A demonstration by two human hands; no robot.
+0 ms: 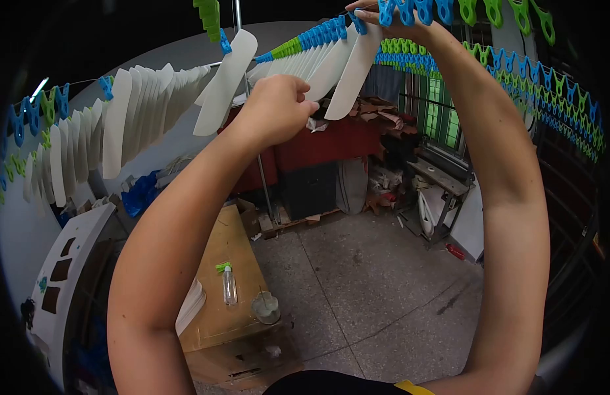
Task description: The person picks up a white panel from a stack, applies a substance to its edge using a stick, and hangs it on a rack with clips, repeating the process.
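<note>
two raised hands work at the overhead line: the left hand pinches the lower edge of a white insole-shaped piece, while the right hand closes on the blue clothespin at its top. pegging looks underway; next needs the pin seated squarely on the line.

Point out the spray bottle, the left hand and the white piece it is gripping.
spray bottle (229, 284), head view, on its clear body.
left hand (275, 108), head view, on its back.
white piece (331, 69), head view, mid-surface.
</note>
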